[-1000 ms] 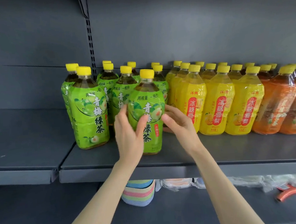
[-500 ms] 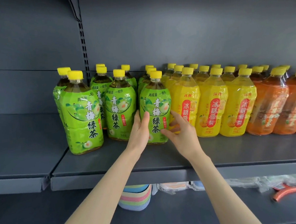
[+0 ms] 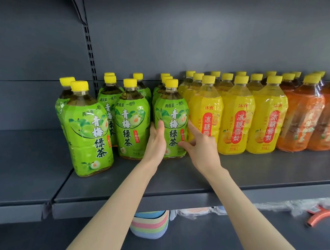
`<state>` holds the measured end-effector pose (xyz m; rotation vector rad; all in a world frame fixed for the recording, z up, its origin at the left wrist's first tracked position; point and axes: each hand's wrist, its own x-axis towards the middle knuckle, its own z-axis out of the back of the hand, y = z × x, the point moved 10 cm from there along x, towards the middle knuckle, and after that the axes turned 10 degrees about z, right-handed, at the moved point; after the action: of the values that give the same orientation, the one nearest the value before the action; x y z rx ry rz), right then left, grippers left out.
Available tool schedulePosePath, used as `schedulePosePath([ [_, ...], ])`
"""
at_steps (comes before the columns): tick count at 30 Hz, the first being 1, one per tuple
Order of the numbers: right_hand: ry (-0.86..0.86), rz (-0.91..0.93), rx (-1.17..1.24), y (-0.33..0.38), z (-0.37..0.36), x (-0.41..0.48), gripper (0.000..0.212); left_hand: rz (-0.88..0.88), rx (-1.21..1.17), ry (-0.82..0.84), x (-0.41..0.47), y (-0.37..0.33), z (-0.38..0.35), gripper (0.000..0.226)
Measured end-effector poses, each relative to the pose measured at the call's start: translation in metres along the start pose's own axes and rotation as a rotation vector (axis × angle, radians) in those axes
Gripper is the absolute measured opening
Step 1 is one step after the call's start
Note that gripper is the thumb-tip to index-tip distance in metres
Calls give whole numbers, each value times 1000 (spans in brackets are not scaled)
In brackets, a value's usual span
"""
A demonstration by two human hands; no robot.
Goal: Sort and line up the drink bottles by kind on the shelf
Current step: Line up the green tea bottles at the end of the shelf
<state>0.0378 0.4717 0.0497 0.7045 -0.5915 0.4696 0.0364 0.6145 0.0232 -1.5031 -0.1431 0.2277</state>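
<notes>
Two hands, nothing gripped: our left hand [image 3: 155, 143] and right hand [image 3: 203, 147] press open on the green tea bottle [image 3: 171, 112] | it now stands farther back from the shelf [image 3: 183, 182] front edge, beside the yellow bottles [image 3: 235, 116] | green row looks almost aligned

Green bottles [image 3: 133, 125], yellow bottles [image 3: 238, 119], orange bottles [image 3: 300, 123]; grey shelf [image 3: 183, 182]

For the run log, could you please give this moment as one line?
left hand: flat against green tea bottle | right hand: touches its other side | shelf: kinds grouped
</notes>
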Motion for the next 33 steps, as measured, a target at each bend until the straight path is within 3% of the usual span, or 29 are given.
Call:
schedulePosePath([
  [21,-58,45,38,-4,-2,-4,75,-93,-11,-49,2,-3,1,63],
  [33,-69,65,-72,-2,-4,2,74,-58,27,-42,8,-6,1,63],
])
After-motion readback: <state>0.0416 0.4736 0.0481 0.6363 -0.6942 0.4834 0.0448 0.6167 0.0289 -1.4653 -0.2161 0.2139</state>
